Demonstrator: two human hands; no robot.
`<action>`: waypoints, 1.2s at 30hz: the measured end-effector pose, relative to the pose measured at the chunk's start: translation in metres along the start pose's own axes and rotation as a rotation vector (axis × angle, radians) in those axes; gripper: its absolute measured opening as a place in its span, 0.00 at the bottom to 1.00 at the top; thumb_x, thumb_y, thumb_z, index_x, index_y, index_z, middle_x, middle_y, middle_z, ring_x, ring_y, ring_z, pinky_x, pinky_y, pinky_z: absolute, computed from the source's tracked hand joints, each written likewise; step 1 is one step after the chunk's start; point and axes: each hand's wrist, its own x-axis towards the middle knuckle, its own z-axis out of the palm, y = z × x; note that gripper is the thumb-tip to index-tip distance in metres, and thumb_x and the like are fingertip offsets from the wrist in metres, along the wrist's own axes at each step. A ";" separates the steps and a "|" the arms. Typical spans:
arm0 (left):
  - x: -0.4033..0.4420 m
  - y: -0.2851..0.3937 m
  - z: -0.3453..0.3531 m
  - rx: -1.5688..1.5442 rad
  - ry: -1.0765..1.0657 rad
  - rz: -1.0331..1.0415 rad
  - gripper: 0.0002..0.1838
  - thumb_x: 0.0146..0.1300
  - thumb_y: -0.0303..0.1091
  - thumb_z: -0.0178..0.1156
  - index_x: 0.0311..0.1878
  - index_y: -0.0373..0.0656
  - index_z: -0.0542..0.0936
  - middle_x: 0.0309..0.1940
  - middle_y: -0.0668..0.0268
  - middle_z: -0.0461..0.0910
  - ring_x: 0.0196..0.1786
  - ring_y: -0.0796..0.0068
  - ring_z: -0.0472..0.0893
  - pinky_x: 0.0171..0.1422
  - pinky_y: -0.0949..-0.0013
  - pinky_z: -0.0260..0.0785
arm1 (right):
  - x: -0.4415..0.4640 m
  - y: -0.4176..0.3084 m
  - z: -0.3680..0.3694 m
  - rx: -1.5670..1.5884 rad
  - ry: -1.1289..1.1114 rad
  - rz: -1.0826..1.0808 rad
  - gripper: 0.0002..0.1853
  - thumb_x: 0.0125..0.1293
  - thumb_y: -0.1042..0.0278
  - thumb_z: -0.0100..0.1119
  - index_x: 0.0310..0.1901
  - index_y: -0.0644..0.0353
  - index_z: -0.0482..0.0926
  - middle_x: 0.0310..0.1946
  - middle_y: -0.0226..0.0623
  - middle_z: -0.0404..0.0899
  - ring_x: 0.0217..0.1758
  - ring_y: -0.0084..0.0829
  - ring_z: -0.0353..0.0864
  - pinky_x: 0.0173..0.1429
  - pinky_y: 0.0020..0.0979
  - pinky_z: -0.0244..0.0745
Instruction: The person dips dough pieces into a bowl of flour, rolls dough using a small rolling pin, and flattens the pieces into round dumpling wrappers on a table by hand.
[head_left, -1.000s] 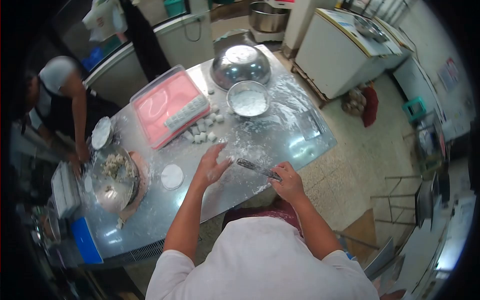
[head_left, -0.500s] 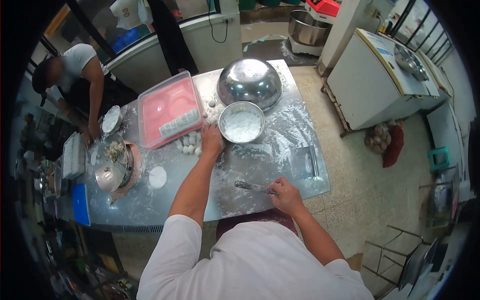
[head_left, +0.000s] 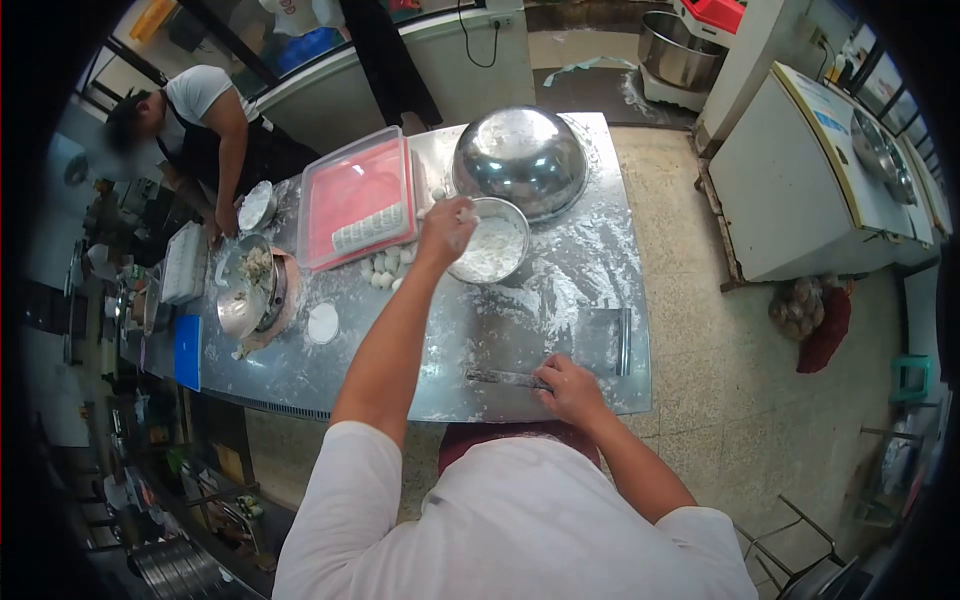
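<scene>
At the table's (head_left: 270, 375) near edge, the right hand (head_left: 573, 390) has its fingers wrapped around a powdery rod (head_left: 500, 377); the left hand (head_left: 445, 238) is at the powder bowl (head_left: 527, 243), its grip unclear.

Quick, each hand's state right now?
Left hand: fingers curled at the powder bowl; can't tell if it holds anything.
Right hand: closed on one end of a stick-like tool.
</scene>
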 end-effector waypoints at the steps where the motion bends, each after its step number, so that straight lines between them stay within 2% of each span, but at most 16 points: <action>1: 0.005 -0.007 0.021 0.051 0.040 0.089 0.16 0.60 0.35 0.66 0.50 0.41 0.85 0.46 0.49 0.83 0.47 0.48 0.84 0.55 0.54 0.77 | 0.000 -0.001 0.000 -0.001 0.006 0.002 0.16 0.58 0.63 0.73 0.49 0.52 0.84 0.48 0.35 0.80 0.46 0.44 0.85 0.50 0.45 0.82; 3: 0.006 -0.016 0.046 0.094 0.073 0.187 0.15 0.59 0.35 0.67 0.49 0.42 0.86 0.48 0.48 0.84 0.50 0.47 0.85 0.57 0.54 0.78 | -0.002 -0.001 0.002 -0.035 0.035 -0.014 0.16 0.56 0.65 0.74 0.47 0.52 0.84 0.47 0.34 0.80 0.44 0.41 0.85 0.48 0.43 0.81; 5: 0.002 -0.021 0.063 0.336 -0.366 0.061 0.12 0.57 0.33 0.67 0.43 0.41 0.86 0.46 0.46 0.85 0.49 0.44 0.85 0.55 0.51 0.78 | -0.003 0.003 0.006 -0.027 0.063 -0.019 0.16 0.56 0.65 0.74 0.48 0.51 0.84 0.46 0.34 0.80 0.45 0.43 0.85 0.50 0.44 0.81; 7: 0.010 -0.041 0.071 0.340 -0.358 0.097 0.11 0.54 0.33 0.68 0.41 0.42 0.85 0.42 0.46 0.85 0.49 0.42 0.84 0.54 0.50 0.78 | -0.008 0.006 0.010 -0.005 0.090 -0.018 0.17 0.56 0.65 0.73 0.48 0.51 0.84 0.46 0.35 0.80 0.45 0.45 0.85 0.51 0.45 0.81; 9: 0.015 -0.035 0.058 0.439 -0.584 0.200 0.12 0.55 0.34 0.65 0.43 0.43 0.86 0.45 0.46 0.85 0.52 0.44 0.84 0.56 0.50 0.78 | -0.011 0.008 0.014 0.001 0.147 -0.052 0.17 0.55 0.65 0.73 0.47 0.51 0.84 0.44 0.35 0.80 0.45 0.44 0.84 0.52 0.45 0.80; 10: 0.006 0.009 0.033 0.372 -0.497 0.205 0.14 0.54 0.34 0.65 0.44 0.43 0.87 0.45 0.47 0.85 0.52 0.46 0.85 0.56 0.51 0.78 | -0.012 0.007 0.014 0.007 0.153 -0.044 0.17 0.55 0.65 0.73 0.47 0.51 0.84 0.44 0.35 0.80 0.45 0.44 0.84 0.52 0.45 0.80; 13: -0.005 0.008 0.040 0.213 -0.625 0.238 0.17 0.53 0.33 0.66 0.47 0.42 0.86 0.46 0.49 0.86 0.53 0.48 0.84 0.57 0.52 0.77 | -0.013 0.000 0.017 -0.012 0.160 -0.055 0.17 0.51 0.70 0.71 0.46 0.52 0.84 0.43 0.35 0.81 0.45 0.44 0.84 0.50 0.44 0.80; 14: -0.012 -0.004 0.049 0.402 -0.617 0.366 0.17 0.53 0.34 0.66 0.47 0.41 0.86 0.46 0.49 0.86 0.53 0.48 0.84 0.57 0.52 0.77 | -0.011 -0.002 0.016 -0.033 0.156 -0.038 0.17 0.51 0.70 0.71 0.45 0.53 0.84 0.43 0.35 0.81 0.45 0.44 0.84 0.50 0.44 0.80; 18: -0.008 -0.017 0.052 0.486 -0.621 0.452 0.18 0.53 0.32 0.65 0.49 0.42 0.85 0.46 0.48 0.86 0.53 0.47 0.84 0.57 0.53 0.77 | -0.008 -0.003 0.017 -0.105 0.156 -0.027 0.16 0.52 0.69 0.71 0.45 0.53 0.85 0.42 0.35 0.81 0.44 0.44 0.84 0.49 0.45 0.80; 20: -0.009 0.016 0.032 0.217 -0.456 0.183 0.15 0.56 0.30 0.62 0.48 0.43 0.84 0.46 0.48 0.86 0.53 0.46 0.84 0.56 0.51 0.77 | -0.010 -0.006 0.017 -0.123 0.166 -0.009 0.15 0.52 0.68 0.72 0.44 0.52 0.85 0.42 0.36 0.81 0.45 0.44 0.84 0.50 0.45 0.79; 24: -0.010 -0.012 0.041 0.495 -0.615 0.273 0.12 0.61 0.33 0.61 0.47 0.42 0.83 0.44 0.49 0.85 0.53 0.43 0.83 0.56 0.46 0.76 | -0.002 -0.023 0.038 -0.145 0.210 -0.007 0.15 0.53 0.67 0.72 0.44 0.52 0.85 0.43 0.36 0.80 0.49 0.43 0.81 0.54 0.44 0.77; 25: -0.013 -0.018 0.042 0.484 -0.619 0.277 0.12 0.61 0.33 0.61 0.47 0.42 0.83 0.44 0.49 0.85 0.53 0.43 0.83 0.56 0.46 0.76 | -0.001 -0.032 0.044 -0.152 0.207 0.003 0.15 0.53 0.67 0.72 0.44 0.52 0.85 0.43 0.36 0.80 0.49 0.43 0.81 0.54 0.44 0.77; 27: -0.017 -0.010 0.046 0.297 -0.461 0.233 0.14 0.61 0.33 0.61 0.50 0.43 0.83 0.45 0.48 0.85 0.52 0.45 0.84 0.56 0.47 0.77 | 0.002 -0.048 0.053 -0.230 0.213 0.003 0.15 0.53 0.68 0.72 0.44 0.53 0.84 0.44 0.36 0.79 0.52 0.42 0.79 0.57 0.44 0.75; 31: -0.004 -0.018 0.056 0.205 -0.501 0.375 0.14 0.61 0.32 0.61 0.49 0.43 0.84 0.47 0.48 0.85 0.52 0.45 0.84 0.56 0.49 0.78 | 0.005 -0.072 0.072 -0.240 0.245 0.056 0.16 0.52 0.69 0.73 0.44 0.53 0.85 0.45 0.37 0.79 0.54 0.42 0.78 0.59 0.44 0.74; 33: 0.009 -0.044 0.084 0.181 -0.543 0.419 0.17 0.56 0.35 0.66 0.50 0.44 0.85 0.44 0.47 0.85 0.50 0.42 0.84 0.56 0.51 0.77 | 0.004 -0.080 0.075 -0.274 0.251 0.110 0.18 0.51 0.69 0.74 0.46 0.53 0.85 0.46 0.37 0.79 0.54 0.42 0.79 0.58 0.44 0.74; 36: 0.017 -0.033 0.061 0.130 -0.472 0.433 0.19 0.57 0.38 0.67 0.51 0.43 0.86 0.44 0.49 0.86 0.50 0.45 0.85 0.57 0.54 0.77 | 0.001 -0.078 0.085 -0.315 0.274 0.130 0.20 0.51 0.69 0.74 0.48 0.52 0.85 0.47 0.37 0.79 0.54 0.42 0.78 0.58 0.43 0.74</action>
